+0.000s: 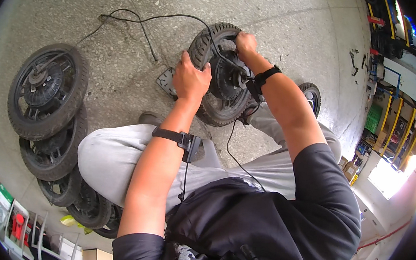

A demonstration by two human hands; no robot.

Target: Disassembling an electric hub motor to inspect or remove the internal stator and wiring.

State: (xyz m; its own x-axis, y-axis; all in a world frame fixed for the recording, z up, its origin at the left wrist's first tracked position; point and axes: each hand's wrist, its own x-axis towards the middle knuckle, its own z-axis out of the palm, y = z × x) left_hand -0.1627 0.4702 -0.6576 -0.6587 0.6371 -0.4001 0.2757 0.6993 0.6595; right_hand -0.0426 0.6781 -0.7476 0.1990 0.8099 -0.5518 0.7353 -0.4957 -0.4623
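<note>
The wheel (224, 77) stands on the stone-flecked floor (284, 47) at the far side of the person's legs, tilted, tyre on and hub in place. The right hand (246, 45) looks closed on its far right edge, though the fingertips are hidden; the left hand (191, 79) lies at the left side of the tyre, fingers apart and not clenched. Handling of this wheel seems under way rather than finished, since both hands are at it and its black cable (183, 15) trails loose to the far left. Leaning, overlapping wheels (48, 91) fill the left side; whether they are done or waiting, I cannot tell. The most open room lies far and right, while on the near side the grey-trousered knee (112, 154) leaves little space. A metal plate (165, 80) sits just left of the left hand, the cable crosses the far-left floor and could snag, and a smaller wheel (311, 95) limits the right near the foot.
</note>
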